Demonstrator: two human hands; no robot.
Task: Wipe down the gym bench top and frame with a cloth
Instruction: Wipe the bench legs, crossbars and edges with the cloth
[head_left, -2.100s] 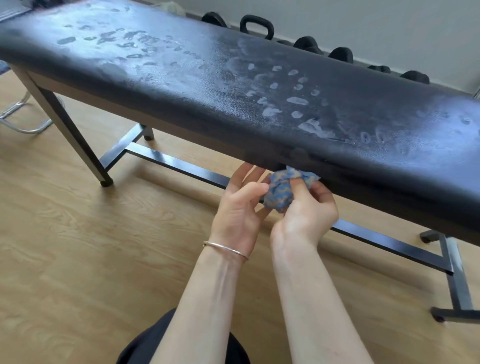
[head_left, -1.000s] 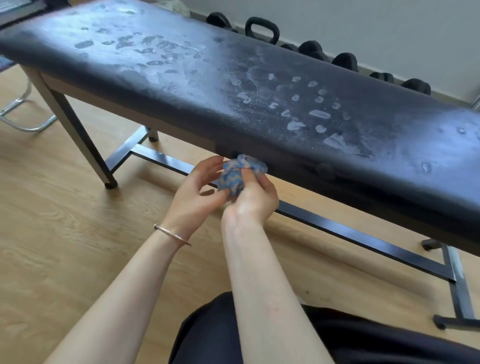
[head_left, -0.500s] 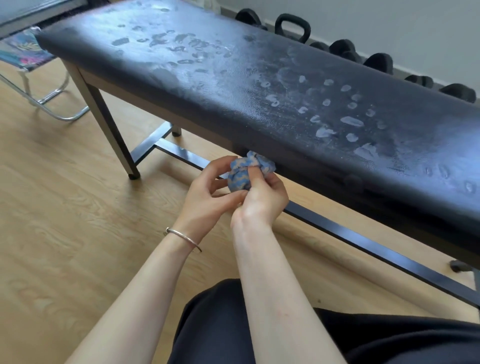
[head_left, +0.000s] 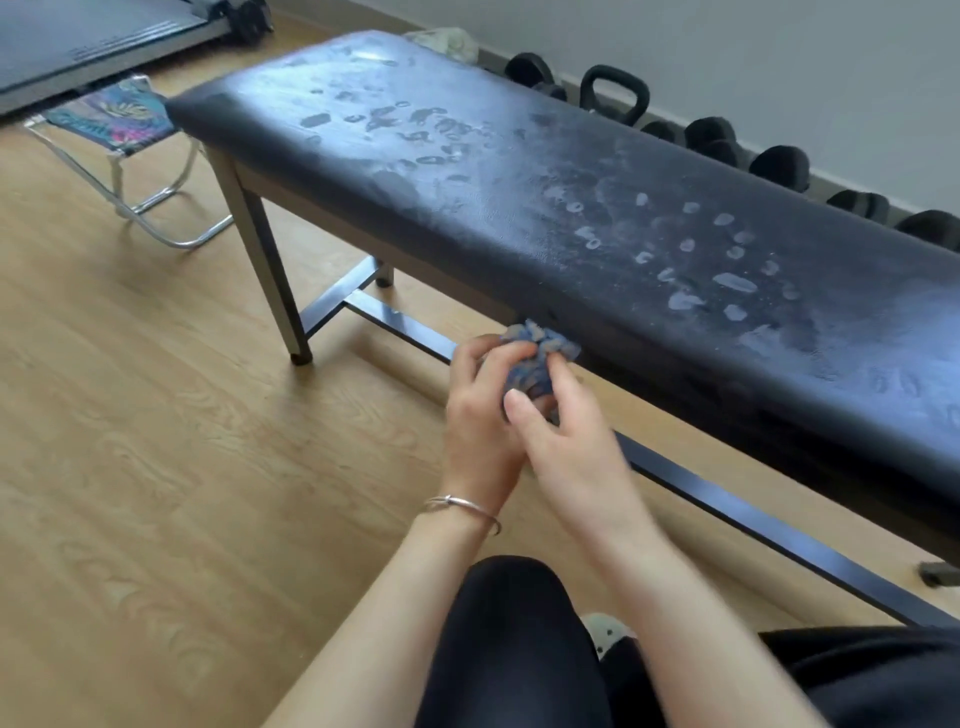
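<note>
Both hands meet at the near edge of the long black padded vinyl bench top, bunching a small crumpled blue patterned cloth between them. The left hand, a thin silver bangle at its wrist, curls its fingers around the wad from about nine o'clock; the right hand closes on it from three o'clock, thumb pressed on the fabric. The cloth sits just at the bench's front lip, and whether it touches the vinyl cannot be told.

The top carries pale dusty smears and print-like marks, thickest toward twelve and two o'clock of the hands, so the wiping looks barely started. The step in hand seems to be shaping the cloth into a pad (a flatter fold would cover more than a tight ball). Long overlapping strokes along the vinyl, turning to a clean face once soiled, would likely serve best, leaving the dark metal frame rail and grey angled leg for afterwards
</note>
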